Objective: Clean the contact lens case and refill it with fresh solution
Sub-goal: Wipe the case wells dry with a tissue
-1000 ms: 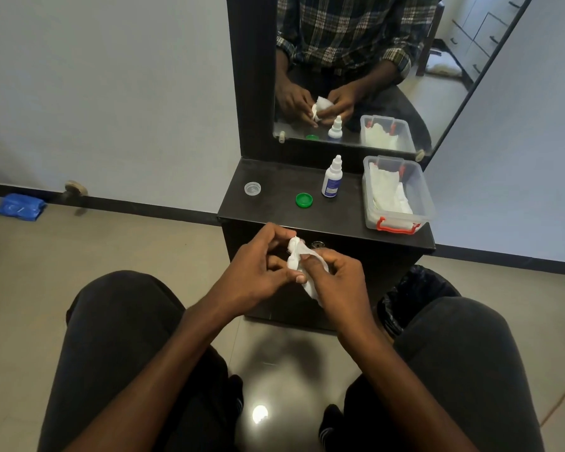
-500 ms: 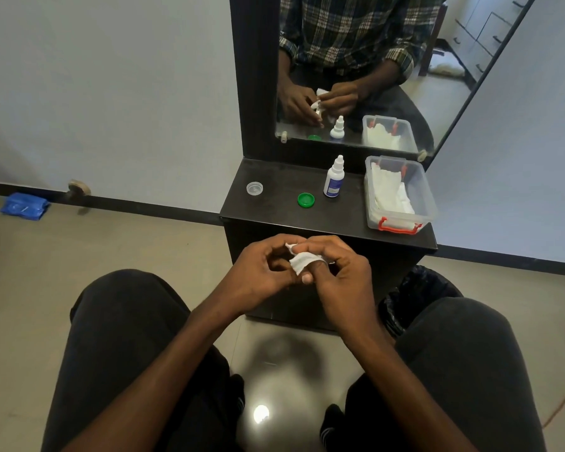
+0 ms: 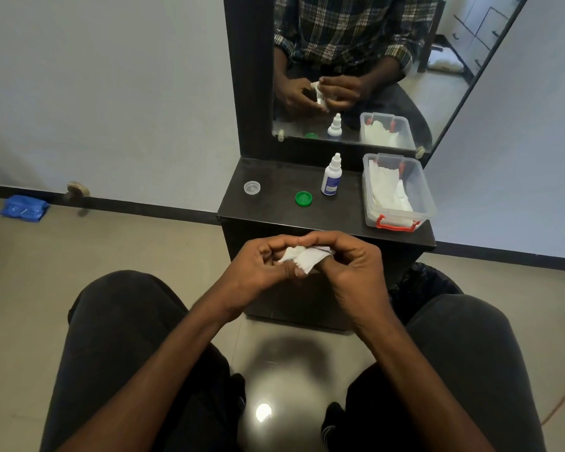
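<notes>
Behind your hands the dark surface point(image 3: 323, 216) carries a clear tub point(image 3: 421, 203) of tissues, then the solution bottle point(image 3: 331, 176), green cap point(image 3: 303, 198) and clear cap point(image 3: 252, 187). Your left hand point(image 3: 258, 267) and right hand point(image 3: 353, 265) are both pinched around a white tissue point(image 3: 305, 257); can't tell if the case is inside.

I count two caps at 12 o'clock, one clear point(image 3: 252, 187), one green point(image 3: 303, 198); one bottle point(image 3: 332, 176); one tub point(image 3: 422, 194) at 1 o'clock; one tissue point(image 3: 304, 258) between two hands.
</notes>
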